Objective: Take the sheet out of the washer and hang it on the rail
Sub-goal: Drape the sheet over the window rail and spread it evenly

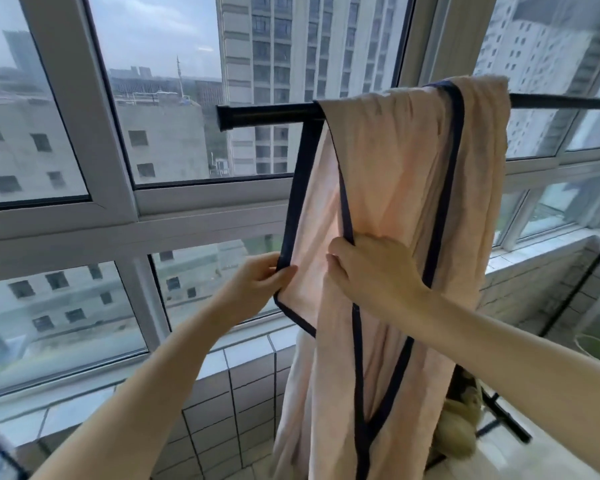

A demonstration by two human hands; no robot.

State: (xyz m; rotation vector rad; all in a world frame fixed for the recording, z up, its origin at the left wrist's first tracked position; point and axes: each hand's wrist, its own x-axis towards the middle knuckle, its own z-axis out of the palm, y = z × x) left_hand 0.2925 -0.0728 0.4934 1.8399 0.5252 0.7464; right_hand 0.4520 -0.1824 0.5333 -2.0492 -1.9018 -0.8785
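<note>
Two hands held the sheet (399, 174) at about the same height, below the rail (267, 114). The left hand (257, 282) pinched the dark-trimmed edge near a corner, thumb on the near face and fingers curled behind, drawing that edge out to the left of the hanging folds. The right hand (378, 268) had its fingers curled into the pink cloth just beside another line of dark trim, gripping a bunch of it, knuckles toward the camera. Both bare forearms reached up from the bottom of the view. The sheet was pink with navy binding and lay draped over the black rail, its top bunched over the bar and its folds hanging down well past the hands toward the floor. The rail ran level across the window (174, 133), its left end free and capped. Behind it stood white window frames, with tall buildings and grey sky beyond the glass. A white tiled ledge (246, 379) ran beneath the window, and black stand legs (506, 420) showed at lower right.
</note>
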